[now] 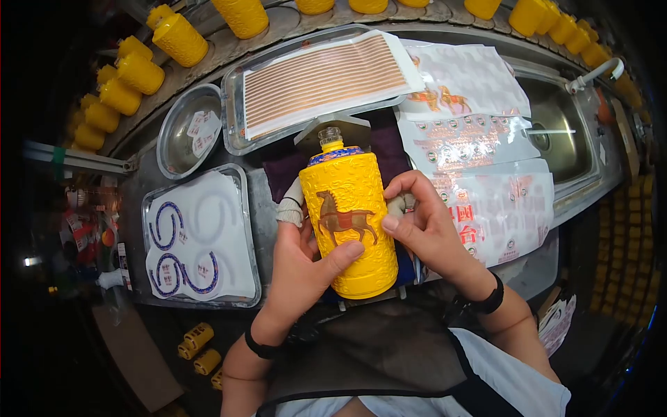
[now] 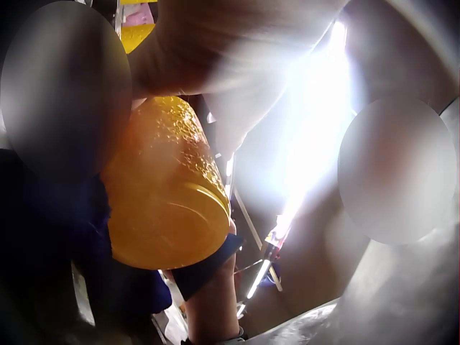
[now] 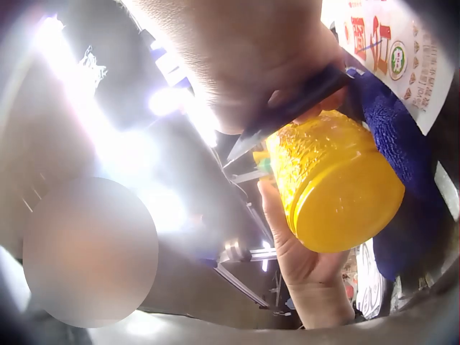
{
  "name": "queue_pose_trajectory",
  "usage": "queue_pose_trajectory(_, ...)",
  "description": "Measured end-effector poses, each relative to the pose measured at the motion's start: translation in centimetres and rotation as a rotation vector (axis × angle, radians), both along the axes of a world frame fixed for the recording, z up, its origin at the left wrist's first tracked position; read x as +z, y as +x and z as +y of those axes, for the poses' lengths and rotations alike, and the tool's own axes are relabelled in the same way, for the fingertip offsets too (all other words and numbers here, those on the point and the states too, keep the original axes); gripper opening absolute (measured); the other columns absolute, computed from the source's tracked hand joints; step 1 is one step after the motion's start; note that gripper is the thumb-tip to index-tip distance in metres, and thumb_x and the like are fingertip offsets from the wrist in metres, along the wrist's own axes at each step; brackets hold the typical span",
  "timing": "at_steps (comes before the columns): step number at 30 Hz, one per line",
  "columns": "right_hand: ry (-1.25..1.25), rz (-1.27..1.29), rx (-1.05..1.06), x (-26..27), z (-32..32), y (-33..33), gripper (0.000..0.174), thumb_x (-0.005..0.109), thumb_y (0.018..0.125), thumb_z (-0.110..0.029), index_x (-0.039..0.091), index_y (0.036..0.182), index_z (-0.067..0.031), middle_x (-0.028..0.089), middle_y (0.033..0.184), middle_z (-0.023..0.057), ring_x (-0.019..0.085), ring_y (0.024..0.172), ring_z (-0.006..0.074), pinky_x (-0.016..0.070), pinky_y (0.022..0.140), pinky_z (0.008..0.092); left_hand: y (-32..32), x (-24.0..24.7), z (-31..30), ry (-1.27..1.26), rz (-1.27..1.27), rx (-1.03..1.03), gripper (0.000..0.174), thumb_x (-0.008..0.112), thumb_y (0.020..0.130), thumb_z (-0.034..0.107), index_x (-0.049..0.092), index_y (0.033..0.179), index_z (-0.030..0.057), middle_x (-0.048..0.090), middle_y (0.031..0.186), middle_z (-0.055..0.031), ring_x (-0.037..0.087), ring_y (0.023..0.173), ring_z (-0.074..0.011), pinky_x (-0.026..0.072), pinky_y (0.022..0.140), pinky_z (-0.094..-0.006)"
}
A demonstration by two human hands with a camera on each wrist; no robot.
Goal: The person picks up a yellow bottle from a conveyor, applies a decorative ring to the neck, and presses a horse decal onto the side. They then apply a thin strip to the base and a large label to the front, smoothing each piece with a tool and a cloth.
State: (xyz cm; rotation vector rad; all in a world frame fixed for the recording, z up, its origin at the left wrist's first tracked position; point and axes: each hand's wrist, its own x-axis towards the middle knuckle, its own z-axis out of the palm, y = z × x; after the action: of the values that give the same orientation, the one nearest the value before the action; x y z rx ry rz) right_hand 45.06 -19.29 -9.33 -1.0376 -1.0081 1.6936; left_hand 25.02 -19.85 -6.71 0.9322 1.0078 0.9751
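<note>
A yellow embossed bottle (image 1: 356, 260) with a clear glass neck stands tilted in front of the person. On its front is a brown horse decal (image 1: 345, 217), and a blue patterned band (image 1: 335, 156) runs round its shoulder. The left hand (image 1: 299, 267) grips the bottle's left side, thumb across the front below the horse. At the opposite side, the right hand (image 1: 431, 226) has thumb and forefinger bent by the decal's edge. A dark flat blade-like piece (image 3: 295, 108) lies in the curled right hand in the right wrist view. White cloth covers some fingertips on both hands.
A tray (image 1: 253, 278) of blue curved decals lies left, below a metal bowl (image 1: 167, 149). Striped decal sheets (image 1: 326, 83) fill a back tray. Printed sheets (image 1: 500, 201) lie right, beside a sink (image 1: 556, 167). Yellow bottles (image 1: 180, 40) line the curved conveyor behind.
</note>
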Motion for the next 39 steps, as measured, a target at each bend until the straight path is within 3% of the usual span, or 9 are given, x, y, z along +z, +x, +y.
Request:
queue_pose_trajectory(16,0.075,-0.229,0.04,0.5,-0.1,0.0,0.051,0.08,0.08,-0.019,0.044,0.116,-0.0101,0.048,0.107,-0.0011,0.042,0.061,-0.0027,0.0371,0.052,0.0148,0.1,0.4,0.0,-0.028,-0.003,-0.002,0.089,0.075,0.083,0.005,0.017,0.15,0.0012,0.04,0.143,-0.0163,0.048,0.13,-0.0255,0.0421,0.108,-0.0397)
queue_pose_trajectory(22,-0.092,-0.088,-0.05,1.8,0.7,0.6,0.029,0.074,0.084,-0.013,0.055,0.105,-0.0072,0.055,0.094,-0.0003,0.046,0.06,-0.0011,0.0381,0.052,0.0156,-0.3,0.0,-0.3,-0.022,-0.081,0.005,0.093,0.078,0.081,0.007,0.017,0.151,0.0019,0.039,0.145,-0.016,0.044,0.134,-0.0254,0.0399,0.11,-0.0408)
queue_pose_trajectory(24,-0.196,-0.051,-0.16,1.2,2.1,2.0,0.012,0.064,0.091,-0.018,0.061,0.096,-0.0073,0.059,0.073,-0.0009,0.053,0.06,0.0036,0.0406,0.052,0.018,-0.6,-0.1,-0.4,-0.019,-0.067,-0.004,0.095,0.078,0.08,0.01,0.015,0.151,0.0015,0.036,0.147,-0.0159,0.039,0.138,-0.0264,0.0368,0.112,-0.0415)
queue_pose_trajectory(26,-0.322,0.251,-0.292,0.3,3.4,3.1,0.01,0.061,0.092,-0.016,0.061,0.096,-0.0069,0.061,0.075,0.0008,0.056,0.061,0.0061,0.0422,0.052,0.0196,-0.8,-0.5,-0.8,-0.004,-0.045,0.008,0.096,0.078,0.081,0.01,0.014,0.152,0.0014,0.035,0.148,-0.0161,0.038,0.138,-0.0269,0.0354,0.112,-0.0414)
queue_pose_trajectory(27,-0.377,0.312,-0.236,0.5,4.0,3.7,0.013,0.062,0.089,-0.01,0.059,0.101,-0.0053,0.063,0.082,0.003,0.061,0.068,0.009,0.049,0.058,0.0216,-0.8,-0.5,-0.8,0.005,-0.04,0.006,0.097,0.078,0.081,0.01,0.013,0.152,0.0014,0.035,0.148,-0.0162,0.037,0.139,-0.027,0.035,0.113,-0.0412)
queue_pose_trajectory(32,0.081,-0.116,-0.198,4.2,3.0,1.4,0.05,0.065,0.08,0.007,0.042,0.124,-0.0021,0.06,0.104,0.0087,0.063,0.086,0.0118,0.0548,0.078,0.0261,-1.0,-0.7,-0.9,0.016,-0.084,0.006,0.097,0.077,0.081,0.009,0.013,0.153,0.0014,0.034,0.148,-0.0159,0.036,0.139,-0.0266,0.0331,0.114,-0.0406)
queue_pose_trajectory(34,0.33,-0.283,-0.245,6.4,1.6,-0.5,0.045,0.069,0.079,0.004,0.049,0.118,-0.0018,0.061,0.101,0.0088,0.063,0.086,0.0133,0.0531,0.077,0.0268,-1.1,-0.7,-0.9,0.022,-0.099,0.006,0.096,0.077,0.081,0.009,0.013,0.153,0.0013,0.034,0.148,-0.0156,0.037,0.139,-0.0259,0.0331,0.114,-0.0405)
queue_pose_trajectory(37,0.708,-0.662,0.129,7.8,1.7,-1.0,0.025,0.073,0.075,0.001,0.062,0.098,-0.0031,0.063,0.084,0.0109,0.065,0.077,0.023,0.0507,0.068,0.0303,-1.2,-0.8,-0.9,0.034,-0.095,0.004,0.095,0.076,0.082,0.008,0.014,0.152,0.0012,0.035,0.147,-0.0155,0.037,0.138,-0.0252,0.0337,0.113,-0.0405)
queue_pose_trajectory(39,0.932,-0.756,0.243,8.3,3.0,-2.2,0.031,0.074,0.072,0.001,0.062,0.101,-0.0024,0.061,0.08,0.0132,0.062,0.07,0.0302,0.0488,0.061,0.0362,-1.2,-0.8,-0.9,0.045,-0.082,0.002,0.094,0.076,0.082,0.008,0.015,0.152,0.001,0.036,0.147,-0.0158,0.038,0.138,-0.025,0.0345,0.113,-0.0406)
